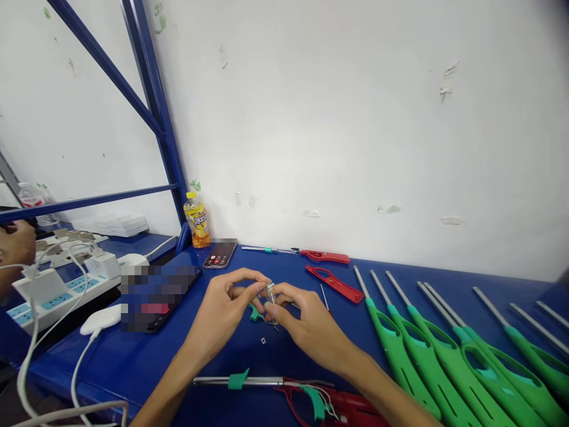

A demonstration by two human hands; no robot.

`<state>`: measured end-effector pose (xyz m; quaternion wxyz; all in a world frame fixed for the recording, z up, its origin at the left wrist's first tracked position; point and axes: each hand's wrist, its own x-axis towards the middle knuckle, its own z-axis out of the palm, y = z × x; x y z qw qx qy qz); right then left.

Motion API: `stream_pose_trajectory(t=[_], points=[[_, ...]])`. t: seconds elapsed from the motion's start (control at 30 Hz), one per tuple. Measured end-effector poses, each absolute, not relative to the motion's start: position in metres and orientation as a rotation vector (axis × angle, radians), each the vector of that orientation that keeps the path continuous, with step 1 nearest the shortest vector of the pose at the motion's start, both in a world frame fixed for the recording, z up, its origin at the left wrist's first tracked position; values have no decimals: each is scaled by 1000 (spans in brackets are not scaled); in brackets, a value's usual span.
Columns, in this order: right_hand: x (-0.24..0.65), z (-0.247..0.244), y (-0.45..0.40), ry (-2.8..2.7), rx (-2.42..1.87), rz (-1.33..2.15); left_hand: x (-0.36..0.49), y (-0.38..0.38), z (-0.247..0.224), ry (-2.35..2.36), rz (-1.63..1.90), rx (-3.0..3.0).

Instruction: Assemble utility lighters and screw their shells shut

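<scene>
Over the blue table, my right hand (309,317) grips a small clear cylinder (271,293) with a pale top between thumb and fingers. My left hand (233,302) is closed in a pinch at the upper end of the same cylinder; any smaller part in that pinch is hidden. Beneath the hands lie a green trigger piece (255,314) and a tiny metal bit (263,341). Nearer to me is an opened red utility lighter (347,406) with a metal tube (262,381), a green trigger and white wires, partly covered by my right forearm.
Several green utility lighters (415,356) line the right side. Red lighter halves (335,284) lie by the wall. Phones (221,254), a yellow-capped drink bottle (196,222) and a power strip (62,296) with loose white cables are on the left. Another person's hand (18,243) shows at far left.
</scene>
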<state>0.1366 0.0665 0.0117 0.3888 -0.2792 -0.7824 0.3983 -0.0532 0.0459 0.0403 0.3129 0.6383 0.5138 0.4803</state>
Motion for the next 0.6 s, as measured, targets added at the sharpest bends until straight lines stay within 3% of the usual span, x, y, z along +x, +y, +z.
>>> stream_pose_trajectory(t=[0.6], points=[[137,16,64,-1976,-701,1003,-55,46,38,1405,1285,1705]])
